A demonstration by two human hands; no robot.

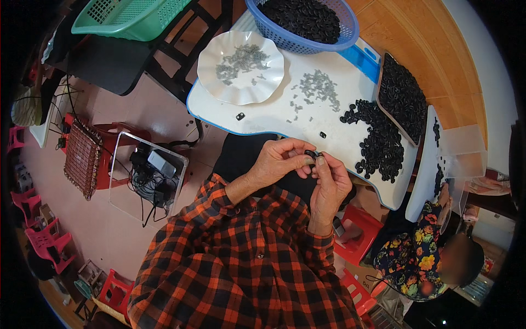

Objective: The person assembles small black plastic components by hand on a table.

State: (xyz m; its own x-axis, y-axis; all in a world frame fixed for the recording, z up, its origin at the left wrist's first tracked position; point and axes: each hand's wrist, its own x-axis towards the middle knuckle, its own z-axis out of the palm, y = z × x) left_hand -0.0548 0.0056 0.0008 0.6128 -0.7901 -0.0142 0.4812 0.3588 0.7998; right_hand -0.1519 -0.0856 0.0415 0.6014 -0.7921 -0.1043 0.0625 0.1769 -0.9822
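My left hand (pixel 282 162) and my right hand (pixel 330 178) meet just off the near edge of the white table (pixel 257 118). Pinched between the fingertips of both is a small black ring-like part (pixel 312 154); the fingers partly cover it. On the tabletop beyond lie a loose black part (pixel 322 134) and another black piece (pixel 240 116) nearer the left. A spread of small clear plastic pieces (pixel 319 88) lies mid-table. To the right, black parts (pixel 379 142) form a large heap. More clear pieces (pixel 244 63) sit in a white scalloped plate (pixel 211 82).
A blue basket (pixel 350 27) of black parts stands at the far edge, with a filled tray (pixel 408 96) right of it. At the lower right sits a person in a flowered top (pixel 413 255) by another white table (pixel 424 175). A clear bin (pixel 148 175) of cables stands left.
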